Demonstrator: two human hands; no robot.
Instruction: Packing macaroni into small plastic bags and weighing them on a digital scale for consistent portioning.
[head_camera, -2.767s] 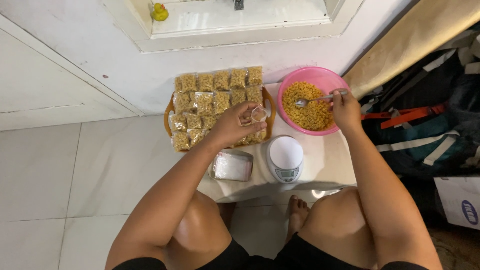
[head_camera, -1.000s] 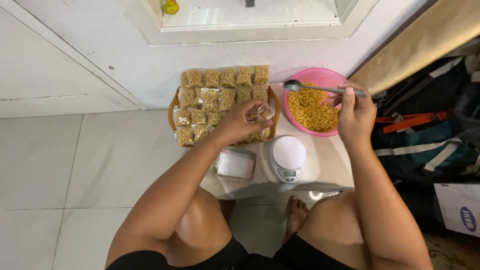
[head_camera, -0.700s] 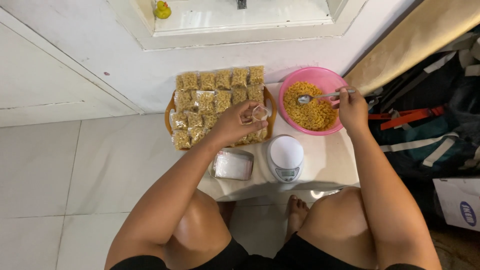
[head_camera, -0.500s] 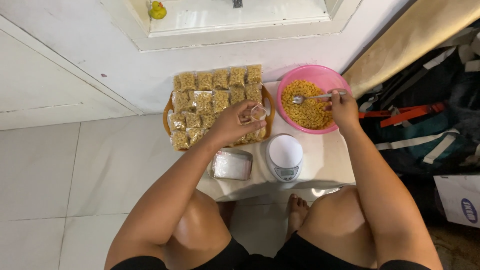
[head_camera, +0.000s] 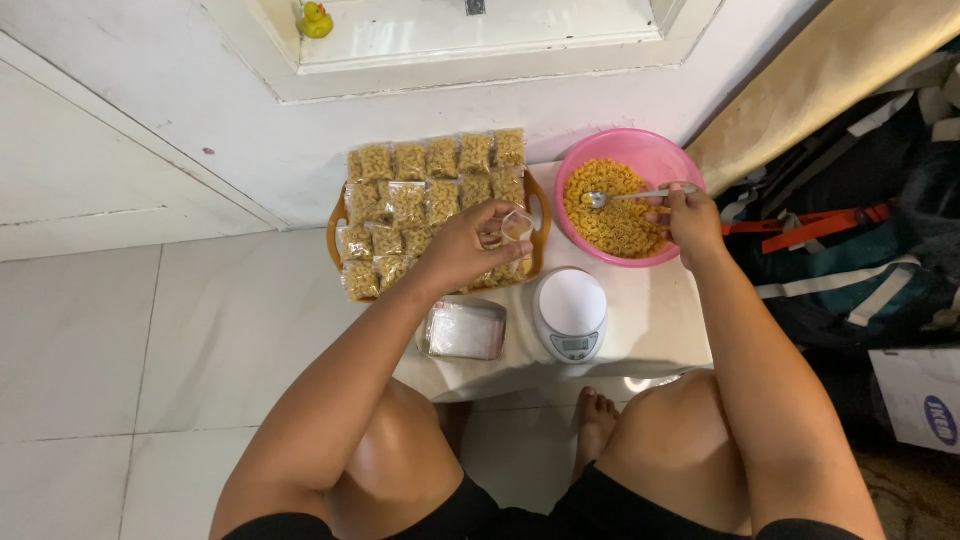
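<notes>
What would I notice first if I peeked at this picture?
Probably the bright pink bowl of yellow macaroni at the top right of the low white table, where the right hand dips a spoon. Next to it, an orange tray is packed with little clear bags of pasta, and the left hand holds up a small clear bag over it. A white kitchen scale sits just below.
</notes>
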